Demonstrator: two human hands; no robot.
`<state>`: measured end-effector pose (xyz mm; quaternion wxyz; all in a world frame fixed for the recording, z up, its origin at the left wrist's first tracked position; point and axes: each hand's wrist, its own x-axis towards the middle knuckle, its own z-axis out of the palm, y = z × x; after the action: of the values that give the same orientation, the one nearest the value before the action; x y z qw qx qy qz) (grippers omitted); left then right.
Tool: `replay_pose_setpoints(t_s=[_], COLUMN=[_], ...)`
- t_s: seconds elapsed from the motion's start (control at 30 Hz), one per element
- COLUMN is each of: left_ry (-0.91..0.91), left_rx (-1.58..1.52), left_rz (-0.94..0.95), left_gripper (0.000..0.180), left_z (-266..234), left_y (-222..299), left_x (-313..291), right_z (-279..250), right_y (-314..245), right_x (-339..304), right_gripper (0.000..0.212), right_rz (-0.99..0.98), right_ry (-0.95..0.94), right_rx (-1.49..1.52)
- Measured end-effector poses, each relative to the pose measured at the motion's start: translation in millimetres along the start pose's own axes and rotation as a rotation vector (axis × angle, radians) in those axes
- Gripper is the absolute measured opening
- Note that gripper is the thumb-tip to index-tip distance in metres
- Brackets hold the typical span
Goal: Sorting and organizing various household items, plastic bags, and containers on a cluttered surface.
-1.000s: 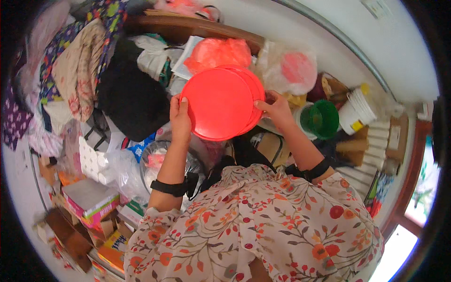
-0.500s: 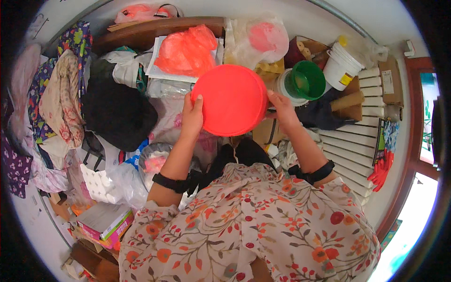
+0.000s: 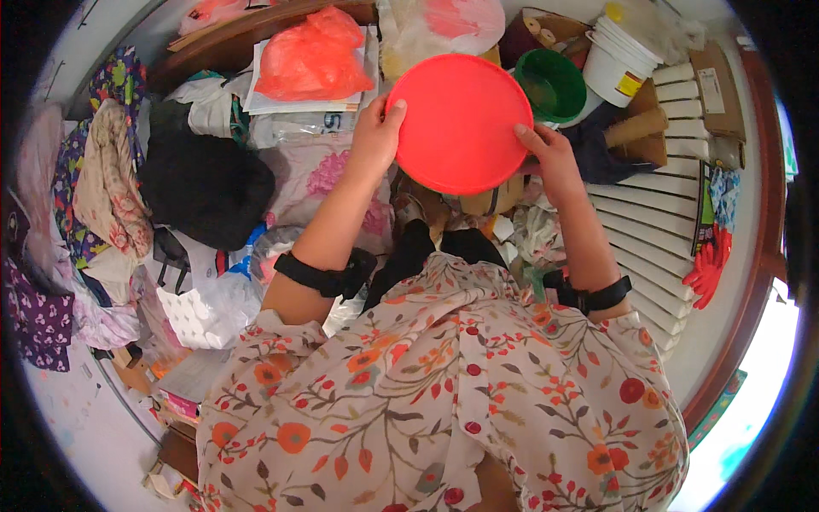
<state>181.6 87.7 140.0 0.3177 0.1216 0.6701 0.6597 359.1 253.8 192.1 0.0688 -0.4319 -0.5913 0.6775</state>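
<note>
A round red plastic lid point(image 3: 462, 124), flat-faced with a thin raised rim, is held up in front of me. My left hand point(image 3: 377, 136) grips its left edge, thumb on the face and fingers mostly hidden behind. At the lower right edge my right hand point(image 3: 550, 158) grips it, thumb over the rim. Just beyond the lid's right side stands a green bucket point(image 3: 563, 102). A red plastic bag point(image 3: 311, 58) rests on white sheets to the left of the lid.
White stacked buckets point(image 3: 612, 72) and a cardboard box point(image 3: 644, 141) stand at the right, beside a white radiator point(image 3: 648, 209). Red gloves point(image 3: 710, 264) hang at the far right. Left lie a black cloth heap point(image 3: 205, 183), hanging clothes point(image 3: 111, 188) and a pink-flowered cloth point(image 3: 299, 175).
Both hands have carried the red lid away from me and to the right in view, and its face is tilted slightly differently. The view has also shifted a little.
</note>
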Motion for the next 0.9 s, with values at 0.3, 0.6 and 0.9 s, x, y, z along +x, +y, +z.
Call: replay_pose_setpoints(t_s=[0.3,0.6,0.9], left_ry=[-0.108,-0.137,-0.191], left_rx=[-0.007,0.117,0.078], left_rz=[-0.016,-0.060,-0.111], left_gripper=[0.037,0.043,0.055], left_z=[62,115,161], left_y=[12,13,15], left_x=[-20,-42,-44], right_z=[-77,-148,-189], right_y=[13,37,39], right_x=[-20,-33,-28], right_gripper=[0.044,0.054,0.044], right_rz=[-0.046,0.137,0.031], right_ry=[-0.007,-0.145,0.008], right_rx=[0.088,0.240,0.168])
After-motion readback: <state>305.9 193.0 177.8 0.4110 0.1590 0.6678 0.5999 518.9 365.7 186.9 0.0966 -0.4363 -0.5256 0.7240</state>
